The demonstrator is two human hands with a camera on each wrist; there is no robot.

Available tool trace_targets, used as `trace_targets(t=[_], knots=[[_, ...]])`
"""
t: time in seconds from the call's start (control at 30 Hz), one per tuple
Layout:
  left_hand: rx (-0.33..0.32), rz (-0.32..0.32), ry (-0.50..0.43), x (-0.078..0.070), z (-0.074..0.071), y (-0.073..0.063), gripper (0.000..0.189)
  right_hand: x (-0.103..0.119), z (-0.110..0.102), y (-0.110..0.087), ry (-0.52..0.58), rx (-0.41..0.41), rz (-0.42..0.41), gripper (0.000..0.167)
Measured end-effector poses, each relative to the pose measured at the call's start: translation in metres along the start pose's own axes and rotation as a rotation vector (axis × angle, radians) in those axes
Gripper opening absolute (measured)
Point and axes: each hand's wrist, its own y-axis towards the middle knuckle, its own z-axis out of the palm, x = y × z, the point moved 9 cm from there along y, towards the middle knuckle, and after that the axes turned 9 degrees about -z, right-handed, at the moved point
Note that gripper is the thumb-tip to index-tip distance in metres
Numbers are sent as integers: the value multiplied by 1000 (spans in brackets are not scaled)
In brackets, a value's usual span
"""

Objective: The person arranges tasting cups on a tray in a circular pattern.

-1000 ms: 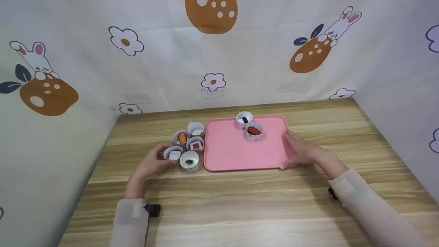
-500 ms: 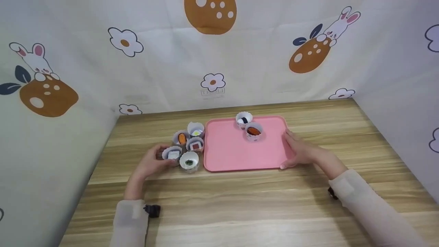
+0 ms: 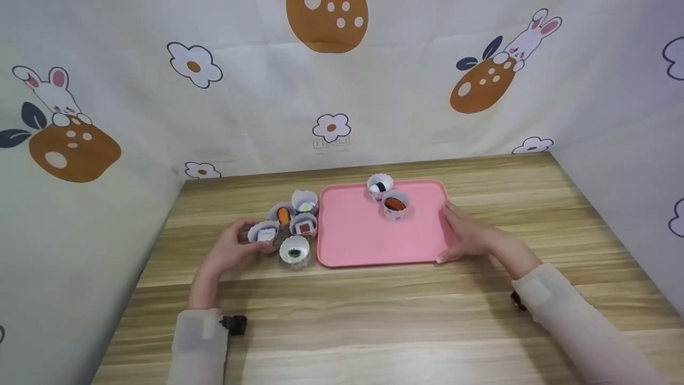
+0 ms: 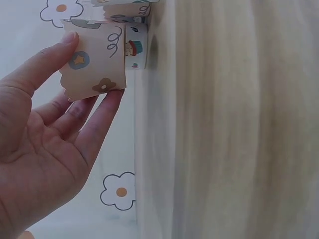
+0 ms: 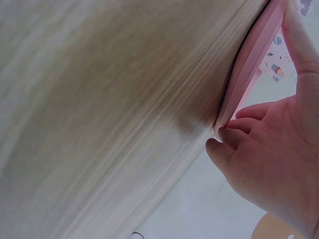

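My left hand holds a scalloped paper cup with a white block-shaped piece inside. In the left wrist view, thumb and fingers pinch this patterned cup from both sides, its base slightly above the tabletop. Beside it stand cups with a green-topped white piece, a dark red square on white, an orange piece and a yellow-and-white piece. At the pink tray's right edge, my right hand grips the rim, thumb at the near corner; its fingertips touch the edge.
Two more cups are on the tray's far part: one with a black-banded white piece, one with a reddish-orange piece. The wood-grain table meets a printed cloth backdrop at the back and sides.
My left hand has lifted the cup with the white piece slightly and drawn it left, away from the green-topped one. The right hand and the tray stay in place.
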Motion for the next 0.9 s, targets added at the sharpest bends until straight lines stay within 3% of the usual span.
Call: trace_targets(t=[0.4, 0.67, 0.9], knots=[[19, -56, -1, -7, -6, -1, 68, 4, -2, -3, 6, -3, 2, 129], [18, 40, -28, -30, -7, -1, 59, 4, -2, -2, 19, -3, 5, 130], [-1, 39, -9, -41, -5, -1, 60, 3, -1, -3, 10, -1, 8, 130]])
